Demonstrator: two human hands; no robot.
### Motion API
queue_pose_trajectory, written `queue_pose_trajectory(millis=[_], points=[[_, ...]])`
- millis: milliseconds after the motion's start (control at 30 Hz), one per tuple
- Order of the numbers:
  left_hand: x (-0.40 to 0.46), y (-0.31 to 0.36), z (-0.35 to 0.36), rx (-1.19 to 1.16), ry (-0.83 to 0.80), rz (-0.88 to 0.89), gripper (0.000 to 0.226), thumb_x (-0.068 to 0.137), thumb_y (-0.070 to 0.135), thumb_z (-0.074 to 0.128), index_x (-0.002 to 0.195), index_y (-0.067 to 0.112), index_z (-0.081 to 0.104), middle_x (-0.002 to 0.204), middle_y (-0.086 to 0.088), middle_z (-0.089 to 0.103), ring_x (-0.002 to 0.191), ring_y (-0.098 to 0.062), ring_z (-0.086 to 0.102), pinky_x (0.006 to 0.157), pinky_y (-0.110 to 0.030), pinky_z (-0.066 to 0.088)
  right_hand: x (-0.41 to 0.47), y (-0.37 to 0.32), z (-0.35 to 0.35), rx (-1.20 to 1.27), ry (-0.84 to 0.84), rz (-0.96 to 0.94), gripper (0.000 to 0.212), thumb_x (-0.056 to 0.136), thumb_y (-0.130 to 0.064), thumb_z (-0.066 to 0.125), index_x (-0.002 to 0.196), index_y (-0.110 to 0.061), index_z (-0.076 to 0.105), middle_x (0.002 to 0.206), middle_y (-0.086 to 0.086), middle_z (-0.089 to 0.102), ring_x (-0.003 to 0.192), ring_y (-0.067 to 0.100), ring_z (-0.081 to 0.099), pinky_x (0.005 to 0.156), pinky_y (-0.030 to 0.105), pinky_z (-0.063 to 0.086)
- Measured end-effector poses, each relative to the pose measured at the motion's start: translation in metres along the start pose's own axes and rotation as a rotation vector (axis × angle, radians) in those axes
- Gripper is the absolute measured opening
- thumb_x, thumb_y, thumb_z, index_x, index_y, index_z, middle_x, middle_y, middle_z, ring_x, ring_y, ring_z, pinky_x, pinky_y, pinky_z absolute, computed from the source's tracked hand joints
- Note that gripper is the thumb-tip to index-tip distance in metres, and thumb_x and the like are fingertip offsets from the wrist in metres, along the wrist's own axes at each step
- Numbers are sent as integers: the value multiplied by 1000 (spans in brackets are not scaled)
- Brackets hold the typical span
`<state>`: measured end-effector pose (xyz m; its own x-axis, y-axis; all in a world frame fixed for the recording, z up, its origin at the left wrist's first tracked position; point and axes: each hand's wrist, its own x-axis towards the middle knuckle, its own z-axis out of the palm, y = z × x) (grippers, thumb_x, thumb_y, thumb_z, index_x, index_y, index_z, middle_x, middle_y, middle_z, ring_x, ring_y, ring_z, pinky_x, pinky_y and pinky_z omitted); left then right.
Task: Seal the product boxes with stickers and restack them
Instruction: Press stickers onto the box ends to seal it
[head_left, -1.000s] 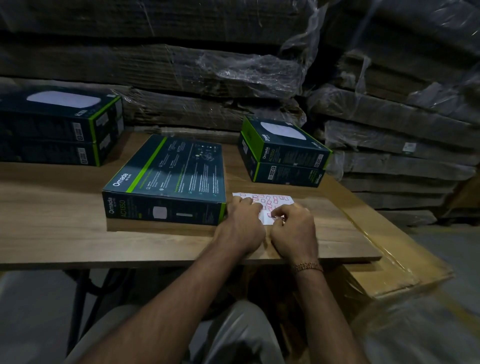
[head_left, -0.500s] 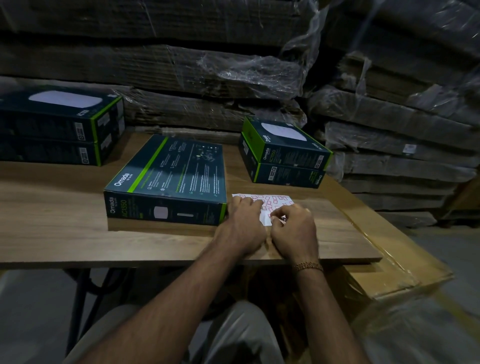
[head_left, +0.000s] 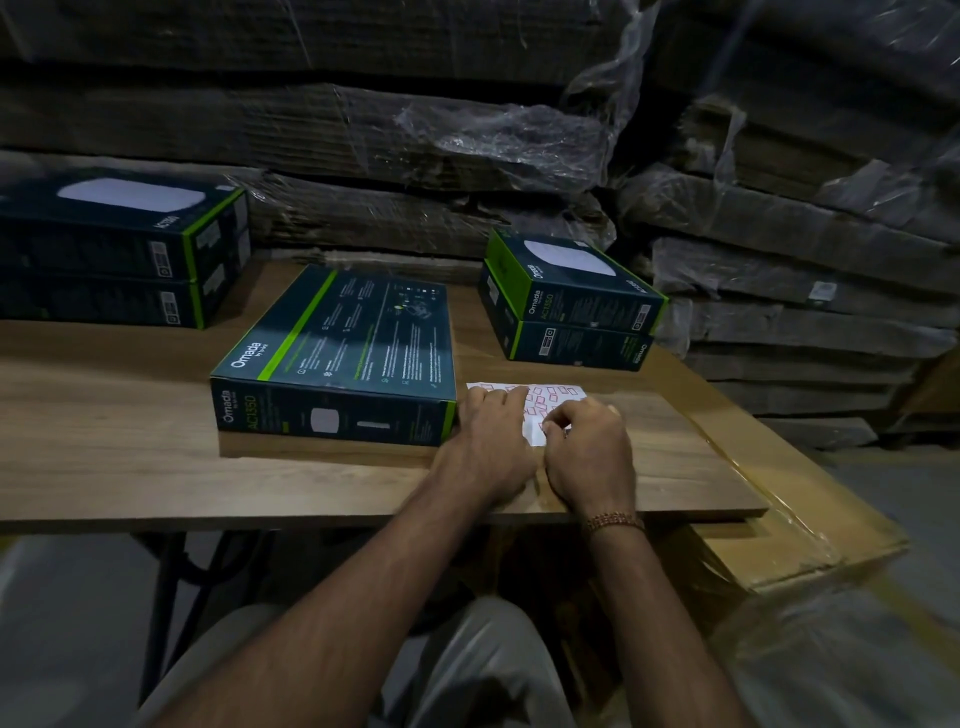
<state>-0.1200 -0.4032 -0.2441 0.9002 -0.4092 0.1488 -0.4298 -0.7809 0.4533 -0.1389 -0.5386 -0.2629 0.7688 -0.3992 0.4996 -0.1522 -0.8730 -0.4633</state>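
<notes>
A person seated at a wooden bench (head_left: 130, 457) works over a white sticker sheet (head_left: 540, 402) lying near the bench's front edge, toward its right end. The left hand (head_left: 491, 441) rests on the sheet's left part, fingers flat and relaxed, pinning it down. The right hand (head_left: 589, 457), a gold bracelet (head_left: 613, 521) on its wrist, has its fingers curled, picking at the sheet's near edge; whether a sticker is already in its grip cannot be told. Just left of the sheet, touching the left hand, lies a flat dark box (head_left: 343, 358) with a green stripe, back panel up. A stack of two boxes (head_left: 571, 306) stands behind the sheet near the right edge, and another stack of two (head_left: 119, 254) sits at the far left corner. Plastic-wrapped bundles of flattened cardboard (head_left: 363, 135) rise as a wall behind the bench and to its right. A taped brown carton (head_left: 810, 525) juts out beneath the bench's right end. The room is dim.
</notes>
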Motion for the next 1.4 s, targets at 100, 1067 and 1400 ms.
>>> queue_pose_trajectory(millis=[100, 1067, 1400], points=[[-1, 1, -1, 16, 6, 10, 73, 104, 24, 49, 170, 18, 18, 170, -5, 31, 156, -25, 18, 130, -44, 23, 1, 1, 1, -12, -11, 2, 14, 101, -27, 67, 100, -18, 78, 106, 0, 69, 107, 20, 57, 91, 47, 57], [-3, 5, -4, -79, 19, -57, 97, 98, 20, 57, 171, 18, -7, 158, -13, 37, 146, -29, 31, 115, -49, 44, 14, 3, 7, 8, -85, 107, 19, 109, -32, 54, 107, -21, 69, 114, 3, 62, 112, 23, 54, 97, 50, 54], [-7, 2, 2, -111, 173, 29, 63, 102, 15, 54, 160, 18, 30, 155, -4, 42, 145, -23, 32, 114, -40, 42, 9, -3, 1, -37, -29, 63, 16, 111, -26, 49, 109, -20, 64, 109, 3, 66, 105, 23, 53, 85, 42, 49]])
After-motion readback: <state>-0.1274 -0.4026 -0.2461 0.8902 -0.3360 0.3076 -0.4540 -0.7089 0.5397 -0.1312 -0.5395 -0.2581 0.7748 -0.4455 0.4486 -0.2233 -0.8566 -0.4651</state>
